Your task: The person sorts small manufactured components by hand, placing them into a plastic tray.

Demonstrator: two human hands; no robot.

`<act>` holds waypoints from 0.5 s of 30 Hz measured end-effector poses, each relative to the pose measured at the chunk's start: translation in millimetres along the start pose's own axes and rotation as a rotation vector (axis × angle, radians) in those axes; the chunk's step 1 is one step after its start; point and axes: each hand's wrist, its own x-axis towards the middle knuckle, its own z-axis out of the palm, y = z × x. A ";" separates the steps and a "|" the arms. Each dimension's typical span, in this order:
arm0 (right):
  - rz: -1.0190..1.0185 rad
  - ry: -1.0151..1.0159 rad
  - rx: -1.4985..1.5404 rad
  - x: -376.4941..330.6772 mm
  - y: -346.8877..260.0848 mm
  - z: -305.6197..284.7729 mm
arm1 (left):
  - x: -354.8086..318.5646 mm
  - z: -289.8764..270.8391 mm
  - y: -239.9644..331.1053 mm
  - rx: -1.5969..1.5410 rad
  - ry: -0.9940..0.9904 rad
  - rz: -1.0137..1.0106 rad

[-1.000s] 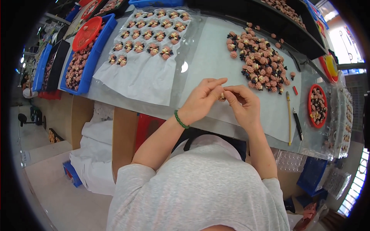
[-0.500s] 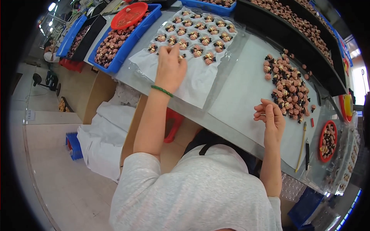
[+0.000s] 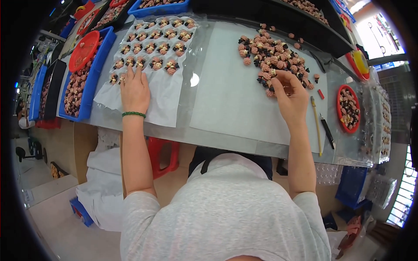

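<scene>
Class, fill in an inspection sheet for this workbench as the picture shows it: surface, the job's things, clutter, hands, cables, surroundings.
Surface: a pale table under a clear cover.
Job's things: small pink and black flower pieces in rows on a white sheet; a loose pile of pieces at the right.
Clutter: a yellow stick, a black pen, a round red dish of pieces, and a blue tray with a red lid on it.
Hands: the left hand lies flat on the sheet, fingertips at the rows; the right hand picks at the pile's near edge.
Cables: nothing seen.
Surroundings: a red stool under the table; more trays along the far side.
</scene>
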 end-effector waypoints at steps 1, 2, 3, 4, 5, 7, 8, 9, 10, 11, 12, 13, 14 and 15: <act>-0.184 -0.022 -0.290 4.3 2.0 -1.5 | 0.0 2.0 0.7 0.000 0.001 0.000; -0.368 -0.045 -0.577 7.1 3.2 -1.8 | 0.8 3.4 1.3 0.023 0.001 -0.020; -0.371 -0.046 -0.572 8.3 3.4 0.6 | 0.5 2.4 1.6 0.047 0.002 -0.042; -0.508 -0.068 -0.731 9.5 3.9 2.8 | -0.7 -0.2 6.3 0.049 0.007 -0.041; -0.645 -0.089 -0.888 9.7 4.4 4.1 | -4.3 -4.4 13.6 0.137 -0.001 -0.038; -0.636 -0.100 -0.912 8.7 8.4 5.9 | -10.4 -13.4 22.9 0.229 -0.005 -0.036; -0.625 -0.113 -0.939 8.6 9.9 7.2 | -12.6 -18.8 25.5 0.346 0.185 -0.001; -0.626 -0.113 -0.935 7.5 8.3 8.2 | -14.7 -24.8 29.1 0.462 0.375 0.034; -0.435 -0.156 -0.625 4.5 5.9 9.8 | -13.6 -31.3 34.8 0.461 0.375 0.038; -0.243 -0.199 -0.312 -1.8 1.9 10.3 | -15.7 -44.0 43.6 -0.048 0.420 0.123; -0.237 -0.202 -0.311 -9.2 -1.8 12.4 | -19.1 -54.7 55.4 -0.562 0.444 0.201; -0.035 -0.241 0.075 -15.7 -7.3 14.8 | -25.6 -63.3 76.2 -0.933 0.292 0.117; 0.167 -0.282 0.466 -20.7 -12.4 19.8 | -34.7 -63.8 91.9 -1.137 0.098 0.089; 0.221 -0.320 0.590 -26.7 -11.2 25.2 | -42.3 -60.8 106.8 -1.339 -0.105 0.061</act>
